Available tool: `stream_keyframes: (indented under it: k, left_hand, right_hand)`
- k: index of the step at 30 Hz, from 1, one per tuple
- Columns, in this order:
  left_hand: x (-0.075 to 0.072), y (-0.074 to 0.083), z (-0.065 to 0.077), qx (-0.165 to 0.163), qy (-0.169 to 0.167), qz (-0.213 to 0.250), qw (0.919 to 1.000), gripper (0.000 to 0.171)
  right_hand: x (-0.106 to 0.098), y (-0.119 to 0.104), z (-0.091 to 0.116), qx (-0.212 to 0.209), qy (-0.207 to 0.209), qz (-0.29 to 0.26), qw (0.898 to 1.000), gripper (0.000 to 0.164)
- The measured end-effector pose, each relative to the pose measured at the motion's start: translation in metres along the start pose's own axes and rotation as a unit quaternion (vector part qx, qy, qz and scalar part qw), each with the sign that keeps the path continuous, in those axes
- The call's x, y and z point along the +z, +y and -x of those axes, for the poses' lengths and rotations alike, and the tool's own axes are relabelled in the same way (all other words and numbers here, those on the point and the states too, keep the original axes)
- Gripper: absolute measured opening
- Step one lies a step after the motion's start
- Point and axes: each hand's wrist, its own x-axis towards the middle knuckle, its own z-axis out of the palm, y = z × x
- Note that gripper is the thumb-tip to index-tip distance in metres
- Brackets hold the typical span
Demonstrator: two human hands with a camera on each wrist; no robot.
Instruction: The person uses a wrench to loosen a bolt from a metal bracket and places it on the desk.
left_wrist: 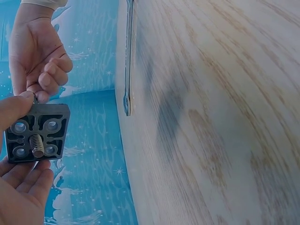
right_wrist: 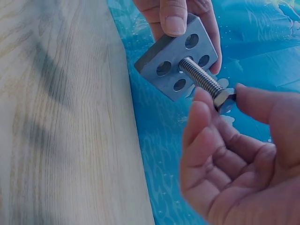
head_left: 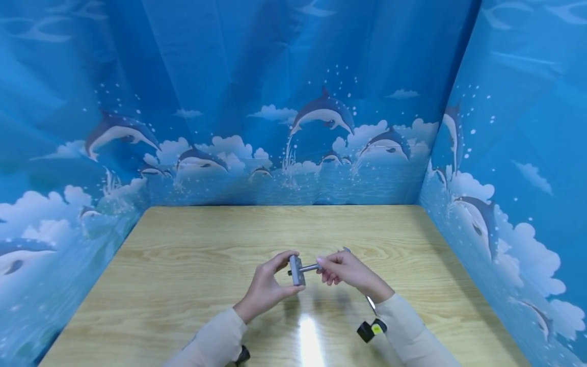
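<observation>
My left hand (head_left: 266, 288) holds a square grey metal plate (right_wrist: 171, 70) by its edges, thumb on one side and fingers on the other. The plate has a hole near each corner and a threaded hole in its middle. A hex bolt (right_wrist: 201, 76) passes through that middle hole, and its threaded tip sticks out on the far face in the left wrist view. My right hand (head_left: 348, 272) pinches the hex head between thumb and fingertips. Much of the bolt's shank shows between the head and the plate. Both hands are raised above the table.
On the wooden table (head_left: 206, 244) lies a long metal wrench (left_wrist: 127, 70), partly hidden under the right arm in the head view. Blue dolphin-printed curtains (head_left: 257, 102) enclose the table at the back and sides. A black wrist camera (head_left: 367, 330) hangs by the right sleeve.
</observation>
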Motion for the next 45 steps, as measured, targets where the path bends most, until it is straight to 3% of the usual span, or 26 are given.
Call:
stream_keyframes:
  k: [3,9,15,20,26,34,38,45]
  left_hand:
    - [-0.0001,-0.0003,0.0002,-0.002,-0.001,0.005,1.0000,0.073]
    - [-0.0001,-0.0009,0.0003,-0.006,0.002,0.006,1.0000,0.072]
    - [-0.0001,-0.0003,-0.0002,-0.002,0.002,0.004,1.0000,0.073]
    - [0.0001,-0.0001,0.0000,-0.004,0.002,0.006,1.0000,0.073]
    - [0.0007,0.0002,0.0004,0.007,0.008,0.008,0.9999,0.073]
    - [0.0008,0.0004,0.0006,0.009,0.008,-0.003,0.9999,0.074]
    - [0.0009,-0.0011,0.0000,0.016,0.005,-0.004,0.9999,0.073]
    - [0.0000,-0.0024,0.0011,0.016,-0.004,-0.008,0.9998,0.074]
  right_hand:
    - [0.0009,-0.0011,0.0016,-0.014,0.023,0.011,1.000,0.030]
    - [0.0020,0.0002,0.0025,-0.042,0.049,0.011,0.998,0.028]
    - [0.0007,0.0033,0.0023,-0.048,0.048,-0.007,0.998,0.028]
    - [-0.0010,0.0041,0.0029,-0.055,0.022,0.011,0.998,0.036]
    - [-0.0017,0.0044,0.0034,-0.034,-0.009,0.000,0.999,0.043]
    - [0.0034,0.0067,-0.0024,0.004,0.004,-0.024,1.000,0.052]
    - [0.0018,0.0028,-0.0013,0.005,0.001,-0.021,1.000,0.047]
    - [-0.0019,0.0006,0.0030,-0.030,0.003,0.000,1.000,0.027]
